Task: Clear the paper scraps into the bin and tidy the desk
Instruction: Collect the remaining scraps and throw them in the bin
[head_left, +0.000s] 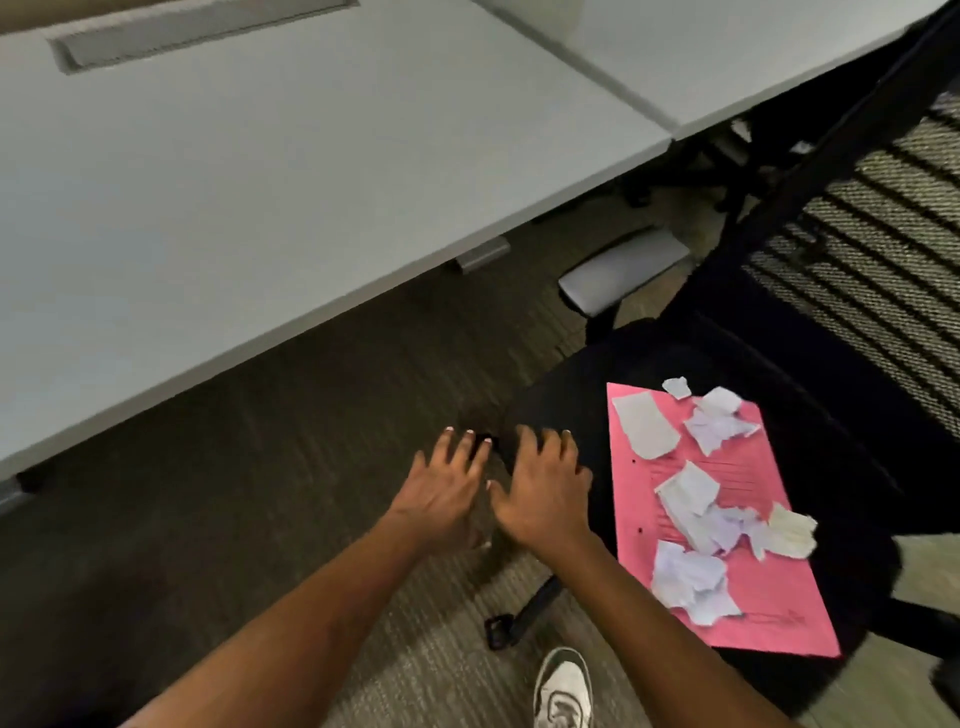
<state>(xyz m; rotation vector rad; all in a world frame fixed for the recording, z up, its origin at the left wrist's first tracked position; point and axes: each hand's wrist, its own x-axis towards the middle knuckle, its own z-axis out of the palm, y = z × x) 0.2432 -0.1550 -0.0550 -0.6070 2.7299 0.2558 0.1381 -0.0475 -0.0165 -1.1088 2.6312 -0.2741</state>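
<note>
Both hands empty, fingers spread: left hand (448, 483) over the carpet (260, 467), right hand (545, 486) at the chair seat's (561, 395) front edge. Paper scraps (691, 499) lie on a pink folder (769, 587) on the seat; desk (260, 182) bare; no bin visible. I'd grip the folder by both long edges, keep it level, and carry the scraps as on a tray.

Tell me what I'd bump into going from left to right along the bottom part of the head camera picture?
Left hand → right hand → pink folder on the black chair seat, with paper scraps lying on the folder. Both hands are open and empty.
</note>
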